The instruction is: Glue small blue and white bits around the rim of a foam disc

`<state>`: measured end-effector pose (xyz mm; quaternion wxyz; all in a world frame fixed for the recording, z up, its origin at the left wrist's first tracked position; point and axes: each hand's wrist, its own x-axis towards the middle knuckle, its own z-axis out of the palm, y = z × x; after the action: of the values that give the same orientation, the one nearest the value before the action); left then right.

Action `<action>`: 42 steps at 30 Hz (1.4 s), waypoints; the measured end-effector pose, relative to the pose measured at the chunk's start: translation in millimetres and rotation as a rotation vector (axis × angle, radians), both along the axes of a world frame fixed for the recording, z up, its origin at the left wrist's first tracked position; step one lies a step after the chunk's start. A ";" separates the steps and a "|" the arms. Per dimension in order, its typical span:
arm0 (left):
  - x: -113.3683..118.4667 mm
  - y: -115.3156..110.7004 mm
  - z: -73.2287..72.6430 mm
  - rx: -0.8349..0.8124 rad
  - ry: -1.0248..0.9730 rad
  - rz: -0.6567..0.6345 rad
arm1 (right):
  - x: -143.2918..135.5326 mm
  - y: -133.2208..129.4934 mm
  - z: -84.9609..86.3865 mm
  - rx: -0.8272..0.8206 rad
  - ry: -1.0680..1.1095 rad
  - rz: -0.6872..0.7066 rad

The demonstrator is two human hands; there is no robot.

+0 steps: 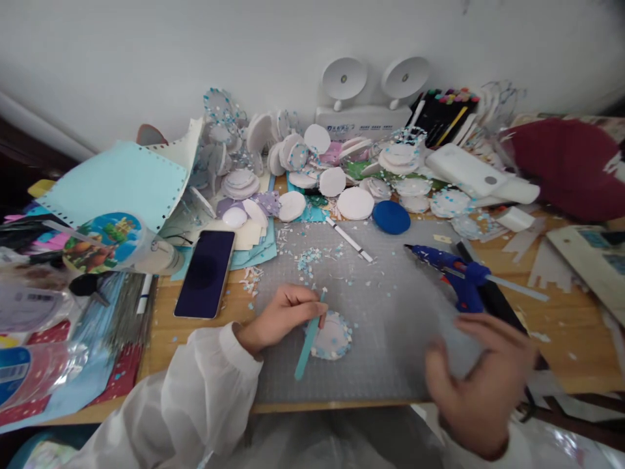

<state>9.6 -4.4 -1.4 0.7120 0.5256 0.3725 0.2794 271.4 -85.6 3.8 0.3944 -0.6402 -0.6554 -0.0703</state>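
Note:
Near the middle of the grey cutting mat [390,293], my left hand [288,316] is closed on a slim, flat teal stick [305,355], pinched between thumb and fingers. Under and beside the stick lies a round white disc [334,335] edged with small blue and white bits. At the right, my right hand [483,384] is open, thumb and fingers apart, slightly blurred and with nothing in it. Just beyond its fingertips rests a blue glue gun [461,277] on its side, a clear glue stick [520,288] sticking out of its back end.
Many white discs [355,203] and a blue round lid [391,217] crowd the back. A white pen [349,240] lies among paper scraps [310,260]. Left stand a phone [205,273] and a lidded cup [105,241]. A twin-head lamp [364,117] stands against the wall.

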 end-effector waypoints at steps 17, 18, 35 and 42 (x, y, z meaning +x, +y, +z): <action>8.5 -1.9 -0.3 -0.075 -0.206 0.225 | -82.1 68.1 32.9 0.333 -0.525 0.944; 8.6 -2.2 -0.9 -0.074 -0.211 0.222 | -81.1 70.3 33.5 0.364 -0.518 0.949; -4.1 3.6 9.3 0.695 0.275 -0.153 | -48.7 104.3 -12.0 -0.040 1.040 0.698; -3.3 -0.1 6.5 0.557 0.217 -0.121 | -49.5 98.4 0.2 -0.382 1.230 0.815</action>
<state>6.3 -4.5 5.1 0.5118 0.7488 0.3234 0.2699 221.9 12.8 3.9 0.5657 -0.3287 -0.5027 0.5650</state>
